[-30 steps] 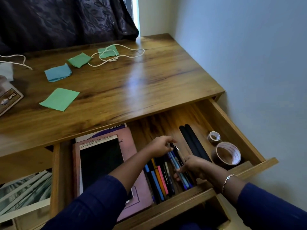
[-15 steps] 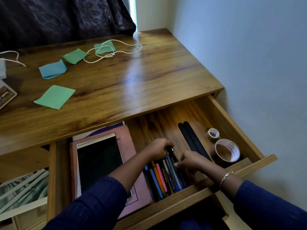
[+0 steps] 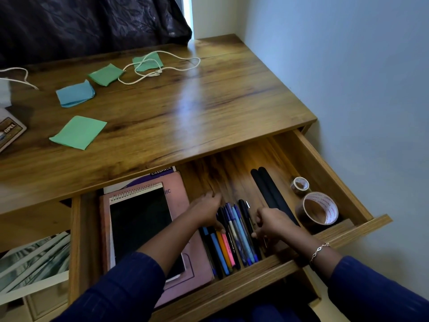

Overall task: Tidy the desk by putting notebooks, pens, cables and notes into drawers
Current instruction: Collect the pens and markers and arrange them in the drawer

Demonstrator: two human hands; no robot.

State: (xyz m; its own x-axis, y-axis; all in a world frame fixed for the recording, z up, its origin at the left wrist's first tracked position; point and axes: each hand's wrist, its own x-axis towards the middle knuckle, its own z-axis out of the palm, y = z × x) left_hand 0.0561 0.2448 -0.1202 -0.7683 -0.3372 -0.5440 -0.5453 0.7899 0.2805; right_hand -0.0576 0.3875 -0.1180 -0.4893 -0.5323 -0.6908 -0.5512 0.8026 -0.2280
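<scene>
Head view: pens (image 3: pixel 234 238) in drawer (image 3: pixel 325 173), beside notebooks (image 3: pixel 139 226). Left hand (image 3: pixel 207 211) presses row, open-palmed; right hand (image 3: pixel 274 223) curled against row, grip unclear. Risk: uneven squeeze makes round pens roll, scatter.

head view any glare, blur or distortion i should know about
Head view: a pale glare streak runs down the desk top; the drawer floor behind the left hand looks smeared, as if by motion; the pens are sharp; wide-angle bowing curves the desk edges.
</scene>
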